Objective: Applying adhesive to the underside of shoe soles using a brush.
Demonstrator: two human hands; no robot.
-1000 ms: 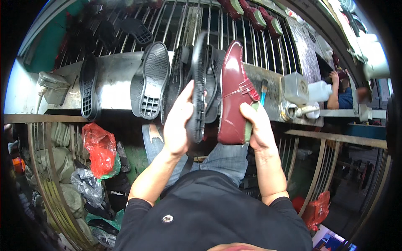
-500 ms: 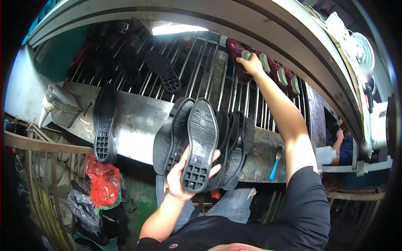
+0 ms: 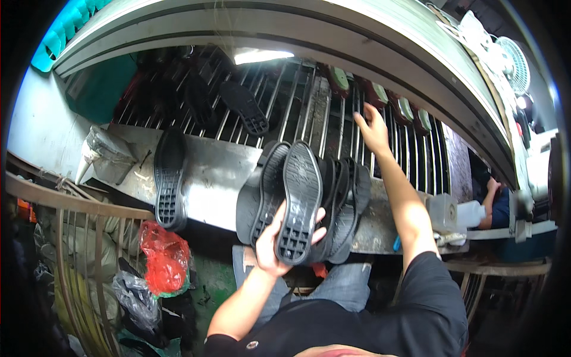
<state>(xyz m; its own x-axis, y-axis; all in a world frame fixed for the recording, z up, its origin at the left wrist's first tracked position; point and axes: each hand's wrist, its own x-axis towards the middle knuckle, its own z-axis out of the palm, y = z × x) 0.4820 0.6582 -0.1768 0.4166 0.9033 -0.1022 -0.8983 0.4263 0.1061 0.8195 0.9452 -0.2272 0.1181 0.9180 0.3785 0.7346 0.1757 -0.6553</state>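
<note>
The left hand (image 3: 279, 241) is clamped on a black rubber shoe sole (image 3: 295, 202); the right hand (image 3: 373, 128), fingers spread, reaches the metal-barred rack (image 3: 297, 107), holding nothing.

We count approx 5 black soles (image 3: 300, 202) stacked in hand, 1 sole (image 3: 169, 177) on the metal shelf (image 3: 214, 178), 1 sole (image 3: 244, 107) on the rack (image 3: 309, 113), 4 shoes (image 3: 376, 94) up top

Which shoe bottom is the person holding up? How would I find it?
Find the shiny metal shelf under the rack of bars. At its front edge the left hand grips one black sole, tread facing you. Unlike the soles fanned behind it, it stands frontmost, fingers around its heel.
</note>
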